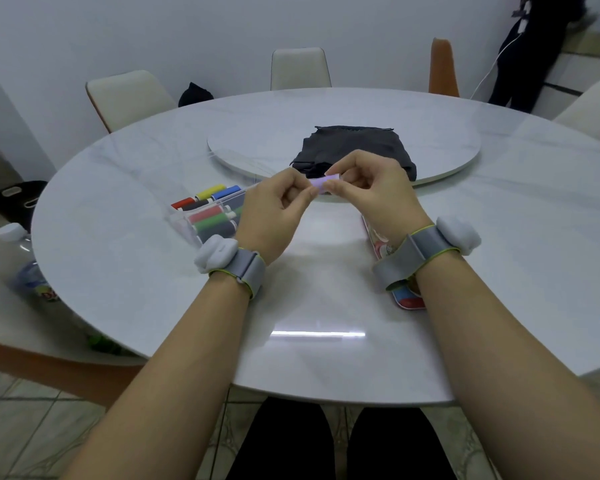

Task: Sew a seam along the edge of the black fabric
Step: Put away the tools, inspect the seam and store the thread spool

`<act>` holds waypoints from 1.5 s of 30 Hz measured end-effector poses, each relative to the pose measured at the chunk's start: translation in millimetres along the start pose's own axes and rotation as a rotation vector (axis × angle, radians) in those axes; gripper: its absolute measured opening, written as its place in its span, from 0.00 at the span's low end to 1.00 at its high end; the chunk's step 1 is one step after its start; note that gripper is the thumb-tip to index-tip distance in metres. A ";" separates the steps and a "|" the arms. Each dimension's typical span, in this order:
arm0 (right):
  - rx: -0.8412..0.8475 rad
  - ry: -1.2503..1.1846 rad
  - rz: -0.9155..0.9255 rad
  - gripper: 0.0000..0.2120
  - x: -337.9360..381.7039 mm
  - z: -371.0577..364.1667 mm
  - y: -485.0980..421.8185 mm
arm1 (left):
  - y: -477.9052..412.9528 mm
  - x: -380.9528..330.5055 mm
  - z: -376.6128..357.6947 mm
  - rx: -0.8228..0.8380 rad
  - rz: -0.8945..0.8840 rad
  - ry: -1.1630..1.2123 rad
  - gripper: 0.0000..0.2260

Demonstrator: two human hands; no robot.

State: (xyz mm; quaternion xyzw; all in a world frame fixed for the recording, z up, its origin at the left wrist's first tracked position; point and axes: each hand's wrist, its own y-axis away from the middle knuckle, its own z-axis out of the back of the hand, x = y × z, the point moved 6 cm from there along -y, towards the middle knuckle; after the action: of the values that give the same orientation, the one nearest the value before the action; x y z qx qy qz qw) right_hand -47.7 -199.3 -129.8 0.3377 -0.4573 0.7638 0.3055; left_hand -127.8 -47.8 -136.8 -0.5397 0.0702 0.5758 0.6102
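Table (326,289): pale marble-look top, smooth and glossy – it mirrors a ceiling light near the front edge.
Turntable (257,140): same pale stone look, polished.
Black fabric (354,143): matt woven cloth, folded, far edge slightly frayed.
Storage box (182,220): clear, hard plastic, shiny.
Thread spools (208,216): wound thread, soft sheen, several colours.
Lilac cylinder (318,183): smooth, plastic-looking – exact material cannot be told.
Wrist bands (246,271): grey woven strap, matt; white moulded plastic modules.
Far-left chair (129,95): cream padded covering, smooth.
Floor (32,427): patterned tiles, slight gloss.
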 end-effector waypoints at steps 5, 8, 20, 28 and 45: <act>0.180 0.059 -0.056 0.06 -1.8 -11.0 2.3 | -1.8 2.6 1.7 0.022 0.010 0.004 0.06; 0.227 -0.200 -0.095 0.07 -0.2 -15.5 3.1 | -1.7 3.9 -0.5 0.064 0.109 0.143 0.06; 0.019 -0.399 -0.024 0.06 9.7 -5.1 4.1 | 0.0 4.5 1.9 0.020 0.257 0.497 0.06; 0.012 0.075 0.041 0.05 10.5 -2.6 3.7 | -1.6 7.1 3.7 -0.034 0.054 -0.012 0.04; 0.105 -0.476 -0.069 0.08 3.9 -6.2 2.2 | 8.5 14.3 -3.5 0.087 0.528 0.651 0.03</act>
State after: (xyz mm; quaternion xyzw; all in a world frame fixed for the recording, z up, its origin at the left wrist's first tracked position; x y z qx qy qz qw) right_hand -53.2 -194.0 -129.9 0.5389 -0.4643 0.6747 0.1971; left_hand -127.9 -43.5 -153.2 -0.6307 0.4192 0.5084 0.4099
